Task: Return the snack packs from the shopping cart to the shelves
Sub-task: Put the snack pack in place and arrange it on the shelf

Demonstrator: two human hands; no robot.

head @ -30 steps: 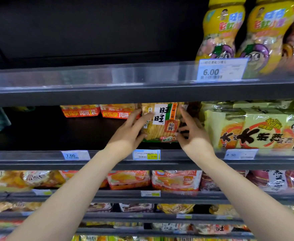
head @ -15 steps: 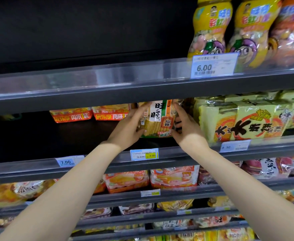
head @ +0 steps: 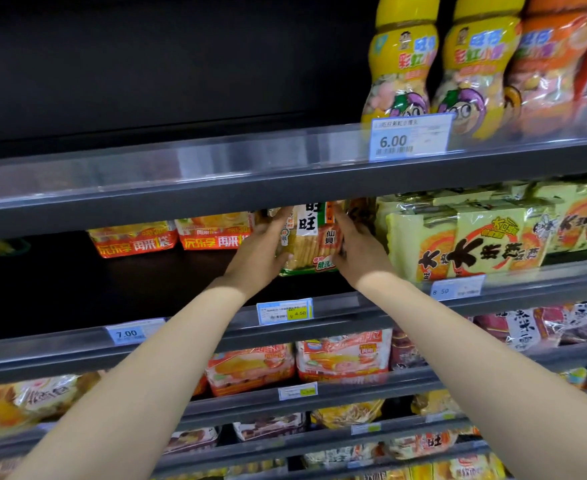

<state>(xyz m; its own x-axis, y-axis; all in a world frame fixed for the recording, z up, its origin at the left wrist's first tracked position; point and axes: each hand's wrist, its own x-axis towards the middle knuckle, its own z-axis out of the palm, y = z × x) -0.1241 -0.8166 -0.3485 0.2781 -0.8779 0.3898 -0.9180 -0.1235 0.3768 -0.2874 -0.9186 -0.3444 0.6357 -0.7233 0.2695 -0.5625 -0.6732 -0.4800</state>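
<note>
Big dark shelving unit fills the view, and the action sits on the second shelf (head: 320, 308), above the 4.50 price tag (head: 284, 311). To the right, a row of yellow-green snack bags (head: 472, 242); to the left, orange-red packs (head: 134, 239) pushed to the back. Between them stands the rice cracker pack (head: 311, 239), upright on the shelf board, label facing out so shoppers can read it. The left hand (head: 259, 254) presses its left edge with fingers lightly curled along it, the right hand (head: 356, 249) does the same on the right edge, both squaring it up. Placement looks nearly done. The shopping cart is out of view.
</note>
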